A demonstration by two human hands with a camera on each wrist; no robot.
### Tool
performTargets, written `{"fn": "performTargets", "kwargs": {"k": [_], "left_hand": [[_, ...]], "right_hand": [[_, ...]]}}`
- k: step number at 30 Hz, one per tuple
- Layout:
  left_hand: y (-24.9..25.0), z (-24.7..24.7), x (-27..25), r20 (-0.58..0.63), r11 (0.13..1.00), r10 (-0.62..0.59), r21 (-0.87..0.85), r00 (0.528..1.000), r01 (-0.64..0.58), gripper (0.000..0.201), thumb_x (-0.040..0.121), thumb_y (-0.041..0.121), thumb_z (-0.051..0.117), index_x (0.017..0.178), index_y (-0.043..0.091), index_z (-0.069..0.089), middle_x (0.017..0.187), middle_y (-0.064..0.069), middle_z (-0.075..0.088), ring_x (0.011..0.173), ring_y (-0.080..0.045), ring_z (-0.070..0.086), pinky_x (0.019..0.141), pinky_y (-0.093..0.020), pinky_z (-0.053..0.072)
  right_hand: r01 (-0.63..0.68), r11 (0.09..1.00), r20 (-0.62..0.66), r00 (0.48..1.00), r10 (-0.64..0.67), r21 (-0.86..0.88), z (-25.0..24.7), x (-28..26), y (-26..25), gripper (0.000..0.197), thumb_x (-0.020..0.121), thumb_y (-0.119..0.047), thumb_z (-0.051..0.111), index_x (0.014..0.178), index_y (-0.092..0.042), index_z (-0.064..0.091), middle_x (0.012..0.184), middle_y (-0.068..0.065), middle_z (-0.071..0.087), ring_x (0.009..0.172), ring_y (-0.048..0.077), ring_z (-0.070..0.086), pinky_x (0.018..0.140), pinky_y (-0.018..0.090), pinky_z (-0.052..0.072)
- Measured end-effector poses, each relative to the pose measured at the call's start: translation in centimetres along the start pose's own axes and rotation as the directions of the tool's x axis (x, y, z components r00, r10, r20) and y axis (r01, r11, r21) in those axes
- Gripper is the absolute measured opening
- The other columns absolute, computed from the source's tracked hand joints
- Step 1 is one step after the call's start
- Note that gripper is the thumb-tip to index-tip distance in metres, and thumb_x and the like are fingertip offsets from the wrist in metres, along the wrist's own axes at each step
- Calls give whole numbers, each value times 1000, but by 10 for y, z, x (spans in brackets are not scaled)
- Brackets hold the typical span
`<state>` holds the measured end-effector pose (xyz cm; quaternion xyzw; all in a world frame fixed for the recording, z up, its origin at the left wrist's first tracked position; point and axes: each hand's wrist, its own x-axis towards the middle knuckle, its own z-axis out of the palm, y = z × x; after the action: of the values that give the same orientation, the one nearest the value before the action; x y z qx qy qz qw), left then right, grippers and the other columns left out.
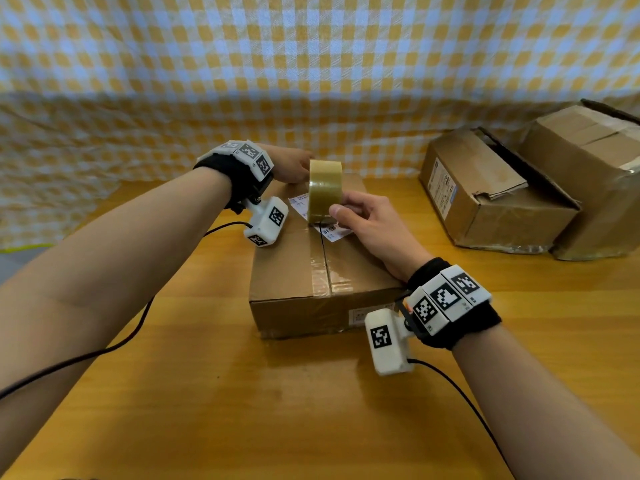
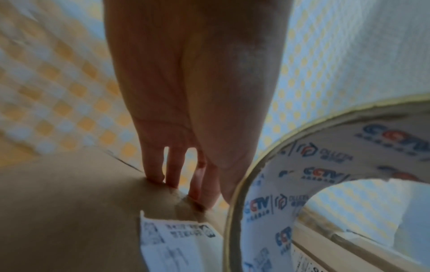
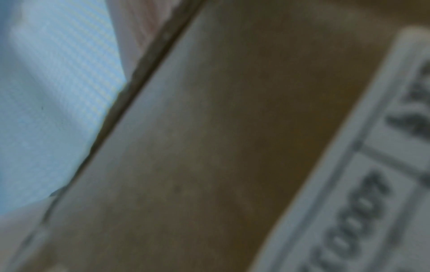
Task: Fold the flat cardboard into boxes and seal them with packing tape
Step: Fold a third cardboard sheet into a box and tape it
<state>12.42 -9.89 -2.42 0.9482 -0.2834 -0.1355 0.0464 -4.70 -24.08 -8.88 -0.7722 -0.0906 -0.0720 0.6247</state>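
We work on a honey-coloured wooden table (image 1: 207, 393), where the closed brown cardboard box (image 1: 294, 268) sits in the middle, its top flaps meeting along a centre seam (image 1: 323, 251) that already carries old clear tape near our edge. Two more worn brown cartons (image 1: 540, 188) stand well apart at the right. Our left hand (image 1: 294, 166) reaches straight-fingered to the box's far edge, fingertips (image 2: 156, 176) pressing down there, gripping nothing. Our right hand (image 1: 367, 223) pinches the upright roll of tan packing tape (image 1: 325, 192), which stands on the seam over the torn white shipping label (image 1: 313, 216).

The risks, as we judge them: if the roll drifts sideways, the strip misses the seam and leaves it unsealed. If the left fingertips lift early, the tape's start may peel off the far edge. Tape laid over the loose label may hold poorly.
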Motion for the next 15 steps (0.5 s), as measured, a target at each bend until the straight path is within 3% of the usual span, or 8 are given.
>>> {"fn": "performTargets", "kwargs": {"k": [2,6,8,10,12,15], "left_hand": [[1,0,-2,27,1000,9,18,1000,-9,41,104,28,49,139,7,44,134,-4,48,121,-21,46,101,-31,35],[-4,3,-3,59,998,20,59,998,-24,43,91,43,62,123,16,50,138,-5,45,113,-20,47,108,-43,39],[-1,2,-7,82,997,39,66,996,-45,38,96,35,60,127,13,57,135,0,40,115,-15,41,109,-35,35],[0,2,-7,94,994,67,78,993,-75,35,99,28,56,127,6,61,131,-4,42,113,-13,40,95,-22,36],[4,3,-10,91,992,83,86,992,-91,40,100,26,56,131,0,55,129,-6,43,107,-15,41,82,-17,37],[3,11,-13,82,997,75,24,994,-78,53,97,29,60,143,8,41,129,1,38,115,-17,41,100,-31,36]], "right_hand": [[20,1000,6,1000,-20,2,0,0,0,24,101,-15,58,121,-7,68,111,4,75,102,9,70,90,22,53],[66,997,2,998,-66,31,-1,-6,-4,18,100,-14,59,102,-1,70,87,-6,71,75,-4,62,70,8,44],[83,995,-1,997,-83,57,-3,-8,-4,20,100,-16,59,98,2,69,84,-1,68,71,0,58,67,11,43],[91,993,0,996,-92,70,-2,-10,-6,25,100,-18,59,99,6,67,87,8,66,74,7,57,69,17,44],[68,994,11,998,-69,83,-2,-11,-7,26,100,-21,59,100,3,68,91,9,67,79,14,60,74,22,47],[-1,1000,80,997,-1,29,1,-12,-9,24,97,-31,63,110,-14,72,101,-2,75,91,9,71,78,17,53]]}}
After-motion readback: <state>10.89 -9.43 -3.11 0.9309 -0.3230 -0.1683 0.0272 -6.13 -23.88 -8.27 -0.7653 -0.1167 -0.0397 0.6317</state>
